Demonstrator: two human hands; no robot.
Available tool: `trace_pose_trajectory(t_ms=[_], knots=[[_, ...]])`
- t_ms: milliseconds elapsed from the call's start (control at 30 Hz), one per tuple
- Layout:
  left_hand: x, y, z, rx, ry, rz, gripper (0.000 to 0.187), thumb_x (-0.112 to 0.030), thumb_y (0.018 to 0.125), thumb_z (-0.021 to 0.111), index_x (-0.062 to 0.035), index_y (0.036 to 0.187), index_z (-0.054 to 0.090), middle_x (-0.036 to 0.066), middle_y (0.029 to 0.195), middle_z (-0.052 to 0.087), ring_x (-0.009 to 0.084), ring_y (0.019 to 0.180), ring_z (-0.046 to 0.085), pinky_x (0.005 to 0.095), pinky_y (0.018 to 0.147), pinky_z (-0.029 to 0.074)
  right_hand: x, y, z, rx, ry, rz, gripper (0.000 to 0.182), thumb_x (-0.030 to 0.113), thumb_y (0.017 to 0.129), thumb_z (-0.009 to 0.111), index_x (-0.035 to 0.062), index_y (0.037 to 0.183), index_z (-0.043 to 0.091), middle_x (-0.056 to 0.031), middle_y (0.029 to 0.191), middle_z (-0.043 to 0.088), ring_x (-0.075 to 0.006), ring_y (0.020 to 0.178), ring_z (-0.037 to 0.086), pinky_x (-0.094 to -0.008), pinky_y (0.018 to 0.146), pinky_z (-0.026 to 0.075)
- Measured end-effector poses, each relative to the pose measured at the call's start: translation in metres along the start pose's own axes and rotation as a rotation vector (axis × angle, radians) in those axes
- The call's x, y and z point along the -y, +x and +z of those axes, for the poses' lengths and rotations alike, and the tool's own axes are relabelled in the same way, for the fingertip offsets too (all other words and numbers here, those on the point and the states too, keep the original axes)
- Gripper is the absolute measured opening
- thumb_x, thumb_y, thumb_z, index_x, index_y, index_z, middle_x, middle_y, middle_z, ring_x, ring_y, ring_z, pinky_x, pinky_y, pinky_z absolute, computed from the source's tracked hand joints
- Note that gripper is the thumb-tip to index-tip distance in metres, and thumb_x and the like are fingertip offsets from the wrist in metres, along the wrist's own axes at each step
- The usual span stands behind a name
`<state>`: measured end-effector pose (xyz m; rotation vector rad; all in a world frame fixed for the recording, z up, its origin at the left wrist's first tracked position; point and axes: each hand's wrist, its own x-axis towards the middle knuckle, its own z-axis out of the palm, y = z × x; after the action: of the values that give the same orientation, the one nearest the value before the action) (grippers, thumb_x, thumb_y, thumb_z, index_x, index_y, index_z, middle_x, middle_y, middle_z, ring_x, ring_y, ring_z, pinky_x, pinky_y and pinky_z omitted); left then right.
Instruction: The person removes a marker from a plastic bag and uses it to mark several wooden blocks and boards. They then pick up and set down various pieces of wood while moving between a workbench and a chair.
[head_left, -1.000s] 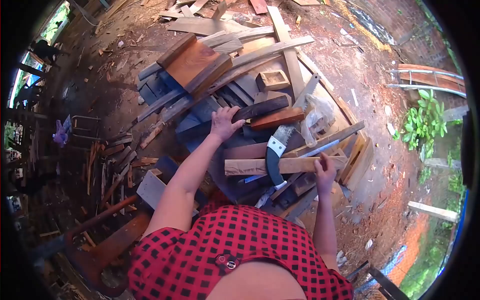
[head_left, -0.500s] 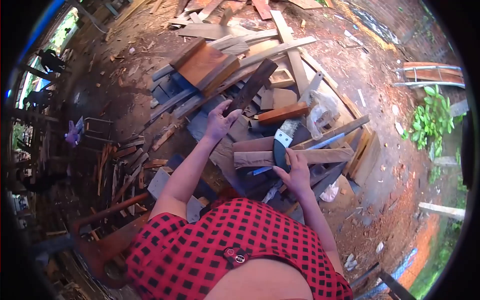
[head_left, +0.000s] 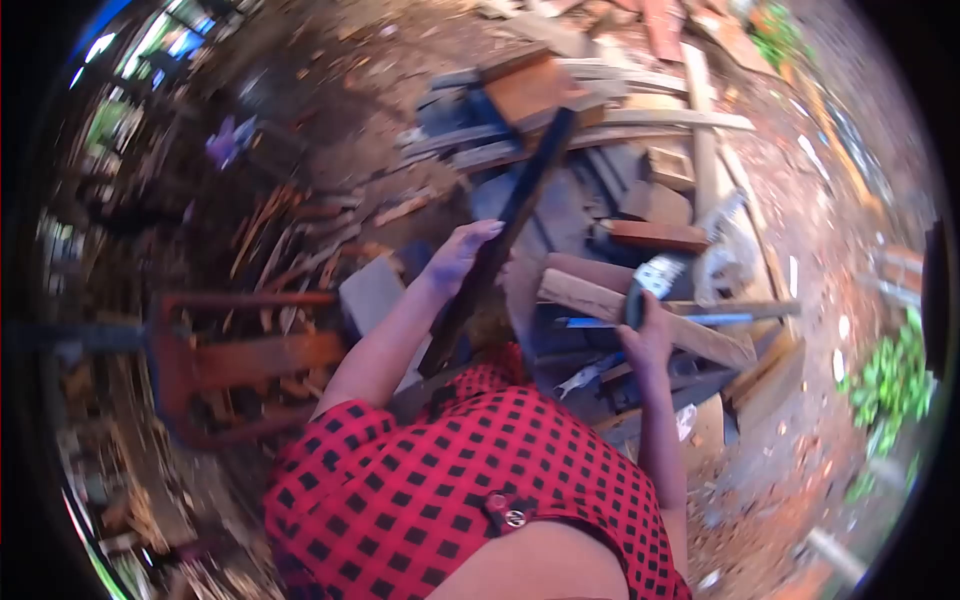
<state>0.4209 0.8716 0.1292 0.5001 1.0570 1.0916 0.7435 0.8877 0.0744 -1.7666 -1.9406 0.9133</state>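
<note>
My left hand [head_left: 462,258] grips a long dark wooden piece [head_left: 532,185], which slants from near my body up toward the back. At the right, my right hand [head_left: 650,330] is closed around the dark handle of a handsaw [head_left: 660,272]; its blade points up and to the right, partly blurred. A light wooden block [head_left: 582,295] lies beneath the saw handle and passes under my right hand. Behind the handle rests a reddish-brown wooden piece [head_left: 658,236], close to a clear plastic bag [head_left: 728,268].
An angular brown wooden piece [head_left: 535,90] lies on the pile at the back. Long planks [head_left: 670,117] cross behind the saw. A reddish wooden frame [head_left: 265,350] stands at the left, beside a grey block [head_left: 372,295]. Green leaves [head_left: 890,385] show at the far right.
The view has turned, so the pile appears farther right. The dark wooden piece now reaches down past my left hand toward my body. My right hand still holds the saw.
</note>
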Motion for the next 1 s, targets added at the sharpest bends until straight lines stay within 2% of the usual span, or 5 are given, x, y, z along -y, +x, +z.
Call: trace_pose_trajectory(t_ms=[433,700,833,867,1000], knots=[[0.086,-0.065,-0.062,-0.315,0.381,0.107,0.039,-0.028,0.083,0.064,0.0004,0.109,0.059,0.002,0.074,0.061,0.0090,0.060,0.059,0.0226,0.053,0.048,-0.007,-0.015,-0.015,0.091,-0.155,-0.083,0.078,0.008,0.062,0.067,0.0065,0.134,0.038,-0.0196,0.126,0.048,-0.0364,0.118,0.046,-0.0392,0.101,0.035],[0.122,-0.082,-0.090,-0.358,0.594,0.019,0.048,-0.026,0.081,0.067,0.0087,0.113,0.055,0.008,0.097,0.065,0.0106,0.088,0.059,0.0261,0.080,0.046,-0.023,-0.011,-0.003,0.108,-0.196,-0.114,0.081,0.006,0.064,0.063,0.0063,0.138,0.030,-0.0203,0.135,0.040,-0.0360,0.124,0.040,-0.0394,0.104,0.032],[0.121,-0.100,-0.094,-0.292,0.573,-0.066,0.038,-0.027,0.080,0.068,0.0041,0.101,0.061,0.006,0.086,0.067,0.0099,0.081,0.059,0.0270,0.075,0.046,-0.022,-0.011,0.003,0.066,-0.266,-0.111,0.082,0.004,0.063,0.059,0.0028,0.139,0.028,-0.0217,0.136,0.038,-0.0364,0.127,0.037,-0.0391,0.105,0.030],[0.130,-0.103,-0.092,-0.375,0.522,0.076,0.029,-0.030,0.080,0.068,-0.0021,0.086,0.065,0.004,0.069,0.064,0.0090,0.065,0.055,0.0288,0.061,0.043,-0.022,-0.010,0.004,0.068,-0.280,-0.111,0.083,0.004,0.062,0.058,0.0016,0.139,0.027,-0.0225,0.137,0.037,-0.0366,0.127,0.036,-0.0391,0.106,0.029],[0.137,-0.113,-0.099,-0.383,0.559,0.027,0.027,-0.030,0.080,0.068,-0.0031,0.085,0.066,0.004,0.068,0.063,0.0091,0.063,0.054,0.0285,0.061,0.043,-0.005,-0.007,-0.005,0.118,-0.329,-0.067,0.086,0.006,0.060,0.061,-0.0004,0.139,0.026,-0.0242,0.135,0.039,-0.0376,0.126,0.038,-0.0391,0.105,0.030]])
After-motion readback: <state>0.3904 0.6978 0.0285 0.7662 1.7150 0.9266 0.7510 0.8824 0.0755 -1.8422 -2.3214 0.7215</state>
